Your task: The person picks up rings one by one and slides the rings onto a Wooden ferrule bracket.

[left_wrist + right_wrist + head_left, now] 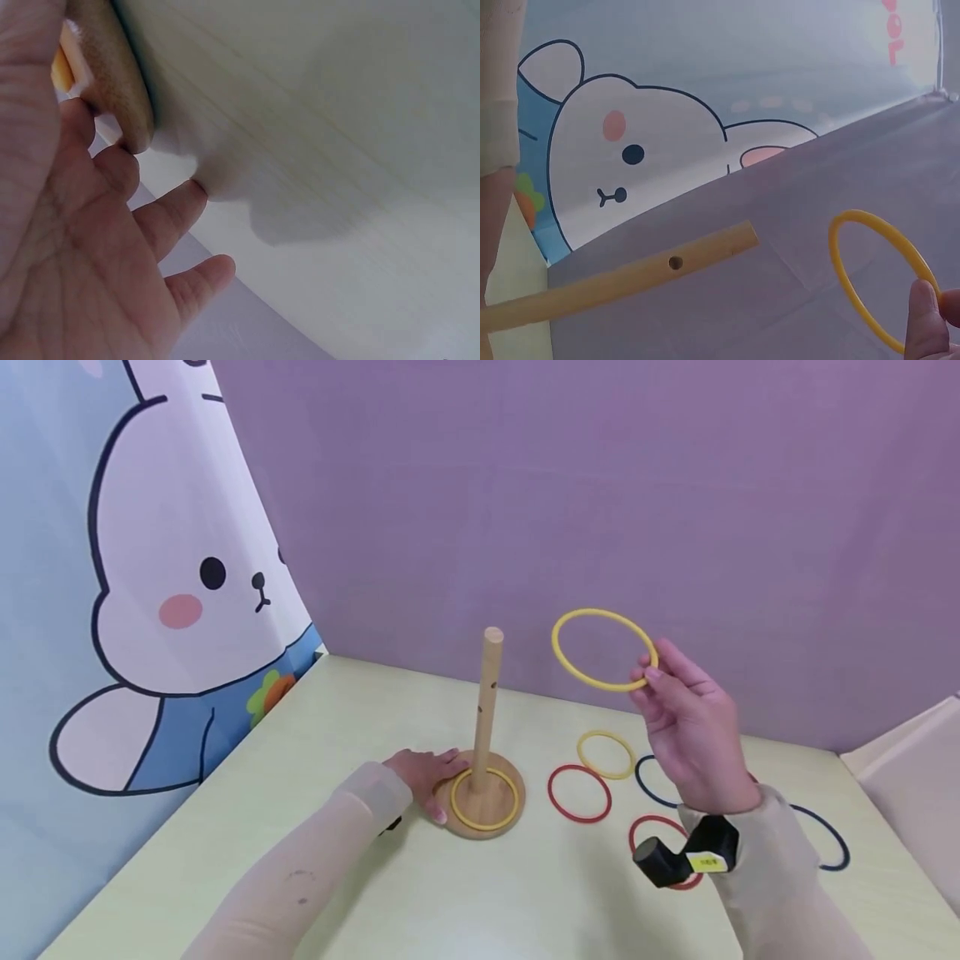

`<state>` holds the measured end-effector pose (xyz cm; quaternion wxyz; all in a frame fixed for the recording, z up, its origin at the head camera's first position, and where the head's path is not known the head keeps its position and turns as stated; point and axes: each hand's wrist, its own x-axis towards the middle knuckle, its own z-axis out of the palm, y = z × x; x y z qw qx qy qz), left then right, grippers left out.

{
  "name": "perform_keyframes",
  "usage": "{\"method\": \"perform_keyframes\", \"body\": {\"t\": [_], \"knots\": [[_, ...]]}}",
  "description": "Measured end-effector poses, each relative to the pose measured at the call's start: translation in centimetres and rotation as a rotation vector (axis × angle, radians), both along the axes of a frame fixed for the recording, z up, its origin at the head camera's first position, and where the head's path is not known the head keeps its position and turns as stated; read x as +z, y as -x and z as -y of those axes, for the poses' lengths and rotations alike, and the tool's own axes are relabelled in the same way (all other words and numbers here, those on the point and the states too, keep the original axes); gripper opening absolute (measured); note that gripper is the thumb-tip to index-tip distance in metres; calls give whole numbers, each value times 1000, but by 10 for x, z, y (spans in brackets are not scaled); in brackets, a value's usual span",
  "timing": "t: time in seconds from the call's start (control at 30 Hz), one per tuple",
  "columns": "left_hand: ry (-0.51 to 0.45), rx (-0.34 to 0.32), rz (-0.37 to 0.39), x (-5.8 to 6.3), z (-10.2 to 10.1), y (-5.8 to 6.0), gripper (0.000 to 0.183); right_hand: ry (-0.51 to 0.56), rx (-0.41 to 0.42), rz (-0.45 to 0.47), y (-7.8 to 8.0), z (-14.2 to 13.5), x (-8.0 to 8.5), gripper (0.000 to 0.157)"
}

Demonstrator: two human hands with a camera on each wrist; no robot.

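A wooden ring-toss stand has an upright post [487, 714] on a round base [519, 789]. Around the foot of the post, a yellow ring [483, 829] lies flat on the base. My left hand [424, 777] grips the base's left edge, thumb on the near side and fingers on the far side. In the left wrist view its ring and little fingers [202, 285] are spread apart from the base. Raised to the right of the post, my right hand [693, 722] pinches a second yellow ring [592, 612] between thumb and fingers. The right wrist view shows this ring [838, 262] beyond the post's top [739, 238].
Right of the stand, a yellow ring [606, 733], two red rings [579, 767] and dark blue rings [836, 839] lie on the pale table [360, 893]. My right forearm partly covers some rings. Behind stands a purple backdrop [675, 510]; a rabbit-print cloth [165, 568] hangs at left.
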<state>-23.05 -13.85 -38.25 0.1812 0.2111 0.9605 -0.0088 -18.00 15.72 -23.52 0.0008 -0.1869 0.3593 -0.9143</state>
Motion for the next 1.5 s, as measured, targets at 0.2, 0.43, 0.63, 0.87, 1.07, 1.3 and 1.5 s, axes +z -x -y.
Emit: {"method": "perform_keyframes", "body": {"t": [0.2,0.43,0.63,0.87,1.07,1.3,1.5], "knots": [[0,3,12,-3,1,2,88,45,-3,7,0,12,1,29],[1,21,21,-9,2,3,89,22,-1,35,0,27,0,28],[10,23,9,-10,2,2,89,9,-10,44,1,36,1,27],[-5,8,-21,-4,-2,-1,89,-11,-22,59,2,41,2,28],[-6,26,-17,-2,-4,1,89,-18,-36,77,5,43,1,27],[-14,30,-12,-5,-4,4,89,17,-41,76,10,46,4,27],[-8,29,-12,-5,-2,4,89,-4,-58,85,14,57,3,28]]}}
